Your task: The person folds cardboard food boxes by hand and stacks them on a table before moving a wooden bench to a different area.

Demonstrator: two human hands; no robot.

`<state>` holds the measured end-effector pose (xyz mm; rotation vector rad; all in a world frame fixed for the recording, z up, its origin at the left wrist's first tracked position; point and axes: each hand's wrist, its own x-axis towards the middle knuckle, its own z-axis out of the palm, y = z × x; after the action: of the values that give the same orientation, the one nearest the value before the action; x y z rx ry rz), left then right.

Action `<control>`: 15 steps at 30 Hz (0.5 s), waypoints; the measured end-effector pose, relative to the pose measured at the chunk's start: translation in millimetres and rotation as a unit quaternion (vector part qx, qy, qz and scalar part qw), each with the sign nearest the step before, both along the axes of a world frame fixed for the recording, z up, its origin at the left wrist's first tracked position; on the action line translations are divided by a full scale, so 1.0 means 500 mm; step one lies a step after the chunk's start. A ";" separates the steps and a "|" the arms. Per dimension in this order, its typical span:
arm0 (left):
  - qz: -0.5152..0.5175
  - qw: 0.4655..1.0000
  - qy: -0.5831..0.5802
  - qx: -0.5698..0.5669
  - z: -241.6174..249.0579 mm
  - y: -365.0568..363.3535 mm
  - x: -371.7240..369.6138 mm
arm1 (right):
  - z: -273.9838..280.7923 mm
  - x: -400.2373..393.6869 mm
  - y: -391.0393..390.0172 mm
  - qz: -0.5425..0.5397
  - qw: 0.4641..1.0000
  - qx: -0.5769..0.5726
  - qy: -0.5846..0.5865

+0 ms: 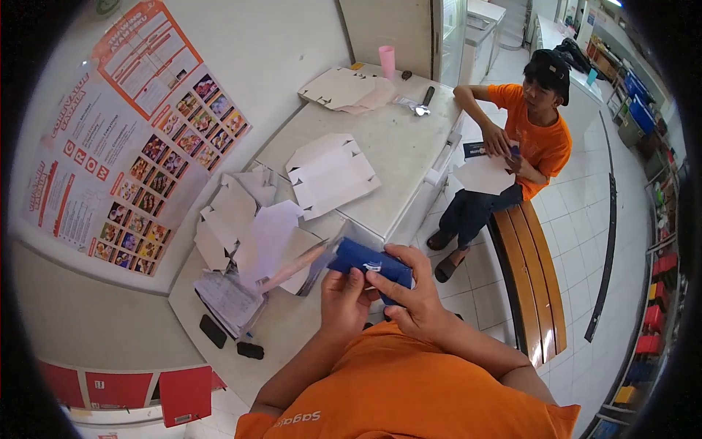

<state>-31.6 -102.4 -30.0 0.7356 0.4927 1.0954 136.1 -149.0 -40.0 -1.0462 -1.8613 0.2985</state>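
In front of my chest I hold a blue folded cardboard piece [358, 254] with a small white logo, close over the counter's near edge. My left hand [345, 301] pinches its lower left side, thumb on the front. My right hand [418, 293] is wrapped round the right end, its thumb pressed near the logo. Some of the fingers are hidden behind the piece. Left of it, loose pale sheets [269, 238] and flattened white cardboard boxes [223, 219] lie in an untidy pile. Another flattened box [333, 175] rests flat beyond them.
A person [530, 132] in an orange shirt sits on a wooden bench [532, 282] holding a white cardboard sheet [484, 175]. On the counter [420, 135] are a pink cup [387, 61], a dark-handled metal tool [424, 104], a paper stack [230, 300] and a dark phone [213, 331].
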 end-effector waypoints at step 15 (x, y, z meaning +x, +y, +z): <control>-0.060 0.902 0.385 0.186 -0.012 0.009 -0.111 | -0.011 0.060 -0.001 0.024 0.911 -0.304 0.277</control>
<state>-87.0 -97.7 -35.7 1.5375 0.9007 0.7529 166.0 -149.3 -45.4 -1.1592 -1.2895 1.1375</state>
